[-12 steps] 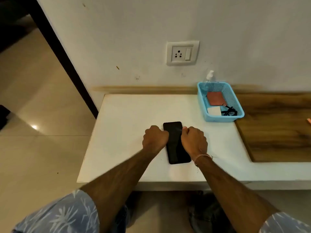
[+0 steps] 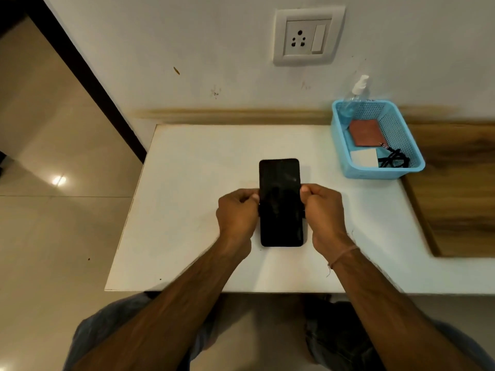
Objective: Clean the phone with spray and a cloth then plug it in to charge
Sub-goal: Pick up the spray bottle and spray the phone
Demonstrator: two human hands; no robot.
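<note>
A black phone [image 2: 280, 194] lies screen up, lengthways, on the white table [image 2: 187, 210]. My left hand [image 2: 237, 212] grips its left edge and my right hand [image 2: 322, 210] grips its right edge, fingers curled. A blue basket [image 2: 413, 159] at the back right holds a clear spray bottle [image 2: 357, 91], a reddish-brown cloth [image 2: 367, 132], a white charger block [image 2: 364, 158] and a black cable [image 2: 393, 159]. A white wall socket [image 2: 308, 36] with a switch sits on the wall above.
A wooden surface [image 2: 460, 188] adjoins the table on the right. A dark door frame [image 2: 88, 76] runs down the wall at the left, with shiny tiled floor [image 2: 53, 210] beyond the table's left edge.
The head has come nearer and lower, so everything looks larger. The phone now lies straighter, and both hands hold its sides a little lower down.
</note>
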